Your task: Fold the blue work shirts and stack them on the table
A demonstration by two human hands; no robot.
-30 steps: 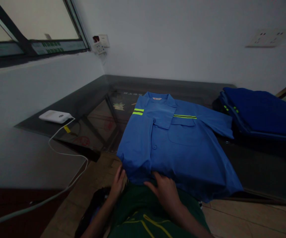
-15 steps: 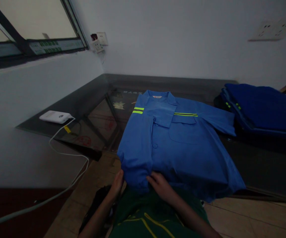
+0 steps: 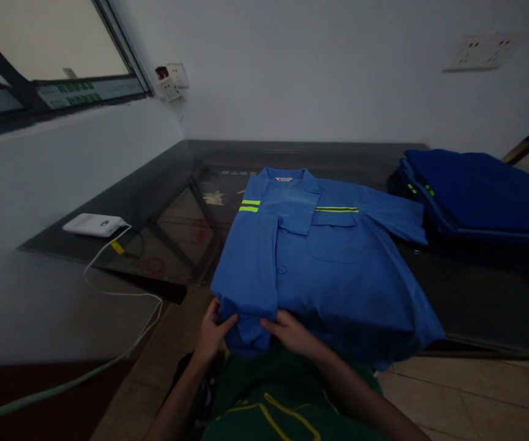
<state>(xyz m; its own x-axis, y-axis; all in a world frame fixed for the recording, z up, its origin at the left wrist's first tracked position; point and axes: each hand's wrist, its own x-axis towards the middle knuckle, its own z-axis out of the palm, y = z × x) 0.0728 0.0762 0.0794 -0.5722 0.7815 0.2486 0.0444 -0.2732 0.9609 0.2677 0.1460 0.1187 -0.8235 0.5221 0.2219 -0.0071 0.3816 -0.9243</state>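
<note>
A blue work shirt (image 3: pixel 338 275) with yellow-green stripes lies front up on the dark table, its collar toward the wall. The side on my left is folded inward over the front, and the other sleeve stretches out to the right. My left hand (image 3: pixel 213 329) grips the lower left edge of the folded part, thumb on top and fingers partly hidden behind the cloth. Close by, my right hand (image 3: pixel 289 331) pinches the same folded part at its right edge near the hem. The hem hangs over the table's near edge against my green clothing.
A stack of folded dark blue garments (image 3: pixel 485 190) sits at the right of the table (image 3: pixel 365 153). On the left lies a white power bank (image 3: pixel 93 225) with a white cable (image 3: pixel 122 293) hanging off the edge. Sockets (image 3: pixel 480 52) are on the wall.
My left hand has come up along the left edge, and its thumb now lies over the cloth. My right hand stays at the fold's right edge. The view has shifted slightly.
</note>
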